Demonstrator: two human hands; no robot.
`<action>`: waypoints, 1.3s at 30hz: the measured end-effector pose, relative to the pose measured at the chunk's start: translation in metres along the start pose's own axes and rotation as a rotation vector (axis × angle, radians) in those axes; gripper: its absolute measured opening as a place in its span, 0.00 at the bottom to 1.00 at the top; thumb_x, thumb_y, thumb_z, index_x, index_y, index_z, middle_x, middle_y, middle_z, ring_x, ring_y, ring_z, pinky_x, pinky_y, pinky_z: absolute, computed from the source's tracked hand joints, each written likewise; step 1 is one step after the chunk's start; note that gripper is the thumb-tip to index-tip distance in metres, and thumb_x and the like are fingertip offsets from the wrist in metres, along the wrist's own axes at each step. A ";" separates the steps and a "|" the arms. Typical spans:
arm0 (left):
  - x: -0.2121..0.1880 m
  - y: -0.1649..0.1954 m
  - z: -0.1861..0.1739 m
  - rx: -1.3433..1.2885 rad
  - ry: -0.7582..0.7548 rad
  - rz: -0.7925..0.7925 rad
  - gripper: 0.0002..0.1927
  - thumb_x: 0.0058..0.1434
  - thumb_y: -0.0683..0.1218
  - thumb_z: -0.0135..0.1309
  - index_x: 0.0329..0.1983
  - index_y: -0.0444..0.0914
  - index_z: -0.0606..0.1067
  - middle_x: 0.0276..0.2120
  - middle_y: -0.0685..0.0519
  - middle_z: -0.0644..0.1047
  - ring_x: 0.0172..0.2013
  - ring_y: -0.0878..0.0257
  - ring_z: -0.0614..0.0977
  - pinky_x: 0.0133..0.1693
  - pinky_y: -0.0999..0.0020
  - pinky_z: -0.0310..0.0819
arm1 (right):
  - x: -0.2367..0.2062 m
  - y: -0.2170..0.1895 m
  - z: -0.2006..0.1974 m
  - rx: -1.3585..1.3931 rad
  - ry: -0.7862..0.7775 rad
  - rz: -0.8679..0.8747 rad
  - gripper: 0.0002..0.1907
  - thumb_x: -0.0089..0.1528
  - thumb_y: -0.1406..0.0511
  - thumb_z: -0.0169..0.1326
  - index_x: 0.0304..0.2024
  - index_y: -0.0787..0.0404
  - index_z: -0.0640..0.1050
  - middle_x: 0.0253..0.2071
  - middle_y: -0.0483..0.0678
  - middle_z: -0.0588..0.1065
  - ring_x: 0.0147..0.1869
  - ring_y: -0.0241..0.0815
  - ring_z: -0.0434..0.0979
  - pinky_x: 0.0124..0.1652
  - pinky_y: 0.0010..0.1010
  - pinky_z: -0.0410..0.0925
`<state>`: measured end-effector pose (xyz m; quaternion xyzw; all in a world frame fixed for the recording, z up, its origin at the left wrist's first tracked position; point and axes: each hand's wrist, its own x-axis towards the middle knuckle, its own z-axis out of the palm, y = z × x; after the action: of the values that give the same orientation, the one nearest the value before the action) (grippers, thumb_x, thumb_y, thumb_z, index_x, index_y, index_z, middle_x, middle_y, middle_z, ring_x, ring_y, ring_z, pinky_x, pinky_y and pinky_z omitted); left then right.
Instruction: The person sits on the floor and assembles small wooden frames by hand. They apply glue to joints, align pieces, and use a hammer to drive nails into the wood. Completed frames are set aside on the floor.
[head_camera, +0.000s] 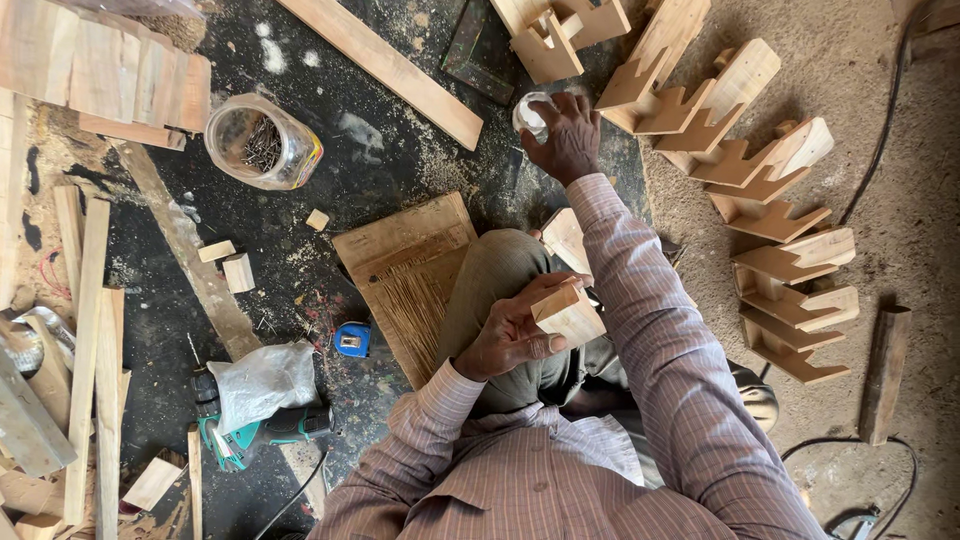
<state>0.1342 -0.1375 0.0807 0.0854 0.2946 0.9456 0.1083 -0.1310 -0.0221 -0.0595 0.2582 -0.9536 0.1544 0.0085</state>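
I sit on the ground among wood pieces. My left hand (512, 335) grips a small pale wooden block (570, 313) over my knee. My right hand (568, 138) reaches forward and closes on a small clear container (532, 113) standing on the dark floor. Beside that hand lie several notched, zigzag-cut wooden pieces (770, 215), spread in a row on the sandy ground to the right.
A clear jar of nails (262, 143) lies at upper left. A flat board (405, 250) rests by my knee, with a blue tape measure (352, 340) below it. A teal power tool (262, 428) under a plastic bag, planks (88, 340), small offcuts (230, 264) and cables surround me.
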 end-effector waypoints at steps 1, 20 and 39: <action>0.000 -0.001 0.000 0.000 0.002 -0.007 0.30 0.68 0.41 0.61 0.73 0.37 0.67 0.76 0.46 0.61 0.71 0.57 0.70 0.71 0.59 0.70 | 0.000 0.000 0.002 -0.008 0.010 0.000 0.23 0.53 0.52 0.68 0.49 0.51 0.85 0.53 0.50 0.75 0.61 0.55 0.69 0.51 0.55 0.63; 0.000 -0.009 -0.006 -0.025 -0.005 0.017 0.29 0.68 0.43 0.62 0.71 0.38 0.70 0.75 0.46 0.62 0.72 0.56 0.69 0.70 0.58 0.72 | -0.003 0.006 0.020 0.015 -0.024 0.069 0.23 0.55 0.50 0.69 0.48 0.50 0.83 0.63 0.52 0.70 0.64 0.55 0.70 0.57 0.57 0.60; 0.000 -0.017 -0.007 0.033 0.030 0.040 0.35 0.65 0.39 0.65 0.73 0.38 0.65 0.75 0.50 0.62 0.73 0.57 0.67 0.72 0.55 0.70 | -0.020 0.013 -0.033 0.846 -0.228 0.463 0.13 0.54 0.68 0.66 0.37 0.55 0.76 0.71 0.49 0.63 0.69 0.52 0.68 0.62 0.47 0.70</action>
<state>0.1353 -0.1280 0.0654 0.0786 0.3098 0.9439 0.0836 -0.1225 0.0080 -0.0343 0.0358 -0.8345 0.4966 -0.2359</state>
